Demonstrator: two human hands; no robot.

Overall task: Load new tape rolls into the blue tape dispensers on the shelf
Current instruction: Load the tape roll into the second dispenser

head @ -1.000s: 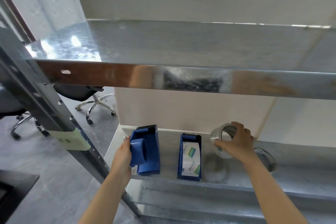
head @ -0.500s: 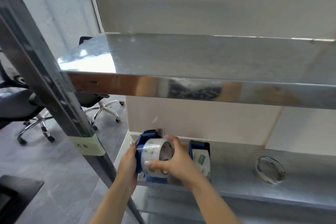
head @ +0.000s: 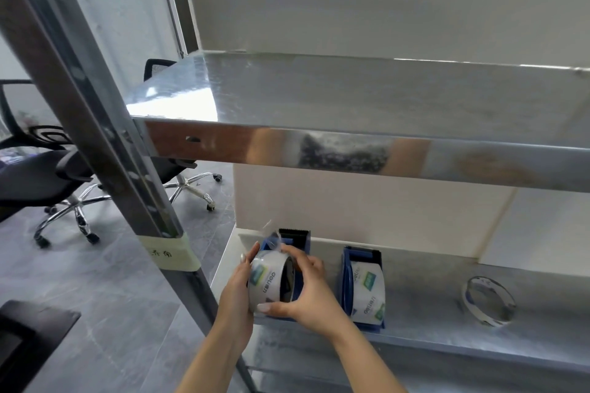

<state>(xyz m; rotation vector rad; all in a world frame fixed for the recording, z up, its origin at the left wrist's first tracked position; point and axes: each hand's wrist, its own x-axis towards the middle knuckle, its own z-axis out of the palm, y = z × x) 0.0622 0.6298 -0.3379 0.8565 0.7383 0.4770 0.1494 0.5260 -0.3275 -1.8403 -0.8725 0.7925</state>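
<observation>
On the lower metal shelf [head: 431, 325] stand two blue tape dispensers. At the left dispenser [head: 295, 241] sits a clear tape roll [head: 266, 281] with a green-and-white label; my right hand [head: 308, 292] grips the roll from the right, thumb under it. My left hand [head: 238, 290] holds the roll's left side, fingers along it. A loose strip of tape sticks up above the roll. The right dispenser [head: 349, 284] carries a labelled roll [head: 368, 293]. Most of the left dispenser is hidden by the roll and my hands.
A thin, nearly used-up tape ring [head: 487, 301] lies on the shelf at the right. An upper metal shelf [head: 351, 112] overhangs the work. A slanted steel post [head: 95, 124] with a taped paper label [head: 170, 254] stands left. Black office chairs [head: 48, 169] sit on the grey floor.
My right hand picked the clear roll up from the shelf's right part and carried it left to the left dispenser, where my left hand now holds its other side. The view shifted right.
</observation>
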